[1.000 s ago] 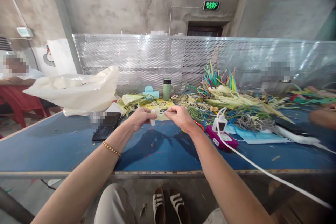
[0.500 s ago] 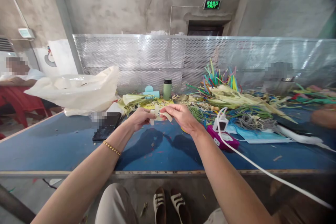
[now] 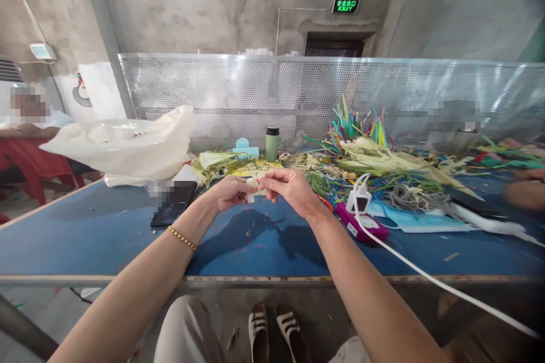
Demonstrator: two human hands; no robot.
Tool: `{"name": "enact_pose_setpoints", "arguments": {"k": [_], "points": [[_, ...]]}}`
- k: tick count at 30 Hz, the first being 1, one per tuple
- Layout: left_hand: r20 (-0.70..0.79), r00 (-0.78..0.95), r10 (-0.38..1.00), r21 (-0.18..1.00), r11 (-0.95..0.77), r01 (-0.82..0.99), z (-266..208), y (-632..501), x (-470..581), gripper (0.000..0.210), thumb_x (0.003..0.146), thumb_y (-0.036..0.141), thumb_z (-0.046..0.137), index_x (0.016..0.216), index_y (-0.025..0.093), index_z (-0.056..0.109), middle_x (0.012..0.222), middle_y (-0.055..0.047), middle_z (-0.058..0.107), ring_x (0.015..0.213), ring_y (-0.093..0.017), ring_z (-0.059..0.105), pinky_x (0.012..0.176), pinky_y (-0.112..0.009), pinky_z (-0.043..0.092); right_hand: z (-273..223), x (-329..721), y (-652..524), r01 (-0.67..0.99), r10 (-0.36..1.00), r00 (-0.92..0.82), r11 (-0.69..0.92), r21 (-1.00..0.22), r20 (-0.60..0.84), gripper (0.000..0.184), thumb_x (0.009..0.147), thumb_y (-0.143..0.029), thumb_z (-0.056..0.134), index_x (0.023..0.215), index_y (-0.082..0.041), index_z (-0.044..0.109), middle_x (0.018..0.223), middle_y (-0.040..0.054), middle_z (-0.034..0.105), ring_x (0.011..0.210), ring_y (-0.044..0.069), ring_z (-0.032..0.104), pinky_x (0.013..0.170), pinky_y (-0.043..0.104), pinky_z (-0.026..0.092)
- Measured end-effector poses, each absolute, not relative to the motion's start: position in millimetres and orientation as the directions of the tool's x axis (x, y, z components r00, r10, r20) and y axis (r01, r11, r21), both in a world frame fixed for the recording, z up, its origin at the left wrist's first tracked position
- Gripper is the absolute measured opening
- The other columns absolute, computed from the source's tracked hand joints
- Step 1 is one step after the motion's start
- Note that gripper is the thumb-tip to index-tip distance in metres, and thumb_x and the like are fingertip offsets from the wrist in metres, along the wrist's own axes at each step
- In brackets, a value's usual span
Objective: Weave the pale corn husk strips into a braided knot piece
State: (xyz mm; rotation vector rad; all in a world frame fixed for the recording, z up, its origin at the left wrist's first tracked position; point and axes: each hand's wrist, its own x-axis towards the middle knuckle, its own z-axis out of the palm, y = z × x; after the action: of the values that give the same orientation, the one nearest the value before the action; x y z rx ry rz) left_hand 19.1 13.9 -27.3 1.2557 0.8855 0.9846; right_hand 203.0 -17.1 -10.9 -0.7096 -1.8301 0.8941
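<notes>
My left hand (image 3: pixel 231 193) is closed, with thumb and fingers pinching a small pale piece of corn husk (image 3: pixel 251 198). Opposite it, my right hand (image 3: pixel 288 189) pinches the same pale piece from the other side, its fingertips close to those of my left. Both hands are held above the blue table, casting shadows on it. Fingers hide much of the piece, so its full shape cannot be made out. Behind them lie dried corn husks (image 3: pixel 217 161) and a yellow sheet (image 3: pixel 244 168) with bits on it.
A green bottle (image 3: pixel 271 145) stands at the back. Left are a cream plastic bag (image 3: pixel 128 147) and a dark phone (image 3: pixel 174 210). To the right lie a purple power block (image 3: pixel 366 224) with a white cable (image 3: pixel 426 275), cords and coloured strips (image 3: pixel 353 127). Another person's hand (image 3: pixel 525 190) shows far right.
The pale husk end that stuck out beyond my right fingers has gone from sight. My right fingers have curled in closer to my left. The left hand has barely moved.
</notes>
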Motion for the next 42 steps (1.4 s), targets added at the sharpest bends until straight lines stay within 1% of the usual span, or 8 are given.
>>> {"name": "enact_pose_setpoints", "arguments": {"k": [7, 11, 18, 24, 29, 33, 37, 42], "points": [[-0.015, 0.359, 0.933, 0.992, 0.058, -0.109, -29, 14, 20, 0.023, 0.053, 0.015, 0.086, 0.062, 0.008, 0.066, 0.054, -0.003, 0.06, 0.047, -0.009, 0.053, 0.048, -0.024, 0.041, -23, 200, 0, 0.458, 0.752, -0.247, 0.647, -0.61, 0.612, 0.019, 0.08, -0.029, 0.061, 0.073, -0.015, 0.071, 0.059, 0.0005, 0.06, 0.056, 0.012, 0.05, 0.053, 0.023, 0.037], [0.018, 0.351, 0.936, 0.99, 0.032, -0.136, -30, 14, 21, 0.025, 0.05, 0.017, 0.087, 0.064, 0.008, 0.068, 0.056, -0.003, 0.062, 0.048, -0.009, 0.053, 0.05, -0.024, 0.042, -26, 203, 7, 0.552, 0.779, -0.158, 0.579, -0.599, 0.607, 0.014, 0.075, -0.025, 0.062, 0.067, -0.015, 0.068, 0.059, 0.0007, 0.062, 0.056, 0.012, 0.051, 0.054, 0.023, 0.037], [0.088, 0.319, 0.944, 0.996, -0.079, -0.039, -33, 16, 21, 0.025, 0.051, 0.022, 0.087, 0.059, 0.011, 0.066, 0.052, -0.002, 0.059, 0.047, -0.008, 0.049, 0.047, -0.024, 0.037, -26, 201, 7, 0.592, 0.786, -0.137, 0.553, -0.587, 0.602, 0.011, 0.071, -0.02, 0.063, 0.061, -0.017, 0.066, 0.057, 0.0007, 0.063, 0.055, 0.013, 0.054, 0.054, 0.023, 0.037], [0.114, 0.287, 0.951, 0.991, -0.13, 0.038, -34, 14, 23, 0.025, 0.051, 0.023, 0.084, 0.051, 0.012, 0.061, 0.047, 0.001, 0.052, 0.044, -0.008, 0.045, 0.045, -0.025, 0.032, -24, 197, 0, 0.637, 0.779, -0.136, 0.542, -0.548, 0.612, 0.018, 0.071, -0.022, 0.07, 0.055, -0.018, 0.061, 0.05, -0.0004, 0.059, 0.055, 0.014, 0.056, 0.055, 0.024, 0.037], [0.172, 0.267, 0.948, 0.977, -0.198, 0.074, -34, 12, 25, 0.029, 0.051, 0.022, 0.083, 0.044, 0.013, 0.056, 0.043, 0.005, 0.045, 0.041, -0.005, 0.038, 0.043, -0.023, 0.026, -25, 195, -3, 0.551, 0.814, -0.176, 0.547, -0.63, 0.553, 0.018, 0.076, -0.026, 0.068, 0.061, -0.018, 0.063, 0.048, -0.0016, 0.058, 0.048, 0.013, 0.056, 0.054, 0.025, 0.041], [0.171, 0.281, 0.944, 0.975, -0.203, 0.092, -34, 12, 25, 0.016, 0.053, 0.019, 0.08, 0.054, 0.012, 0.065, 0.048, 0.001, 0.055, 0.043, -0.007, 0.043, 0.044, -0.023, 0.028, -28, 193, -2, 0.505, 0.818, -0.213, 0.56, -0.657, 0.534, 0.015, 0.083, -0.025, 0.061, 0.069, -0.018, 0.062, 0.052, -0.0009, 0.061, 0.046, 0.013, 0.058, 0.055, 0.026, 0.044], [0.158, 0.307, 0.939, 0.975, -0.197, 0.1, -34, 12, 25, 0.015, 0.051, 0.018, 0.079, 0.061, 0.011, 0.069, 0.055, -0.001, 0.061, 0.047, -0.009, 0.047, 0.047, -0.024, 0.033, -30, 192, -1, 0.516, 0.783, -0.256, 0.607, -0.605, 0.567, 0.012, 0.089, -0.023, 0.054, 0.08, -0.019, 0.061, 0.058, -0.0004, 0.064, 0.05, 0.013, 0.059, 0.057, 0.025, 0.044], [0.181, 0.313, 0.932, 0.962, -0.234, 0.141, -33, 4, 29, 0.013, 0.049, 0.014, 0.074, 0.054, 0.011, 0.062, 0.05, 0.003, 0.054, 0.048, -0.008, 0.043, 0.048, -0.023, 0.032, -29, 190, -4, 0.58, 0.738, -0.319, 0.648, -0.493, 0.594, 0.01, 0.084, -0.026, 0.064, 0.078, -0.018, 0.064, 0.063, -0.0001, 0.062, 0.056, 0.012, 0.054, 0.056, 0.024, 0.038]]}}
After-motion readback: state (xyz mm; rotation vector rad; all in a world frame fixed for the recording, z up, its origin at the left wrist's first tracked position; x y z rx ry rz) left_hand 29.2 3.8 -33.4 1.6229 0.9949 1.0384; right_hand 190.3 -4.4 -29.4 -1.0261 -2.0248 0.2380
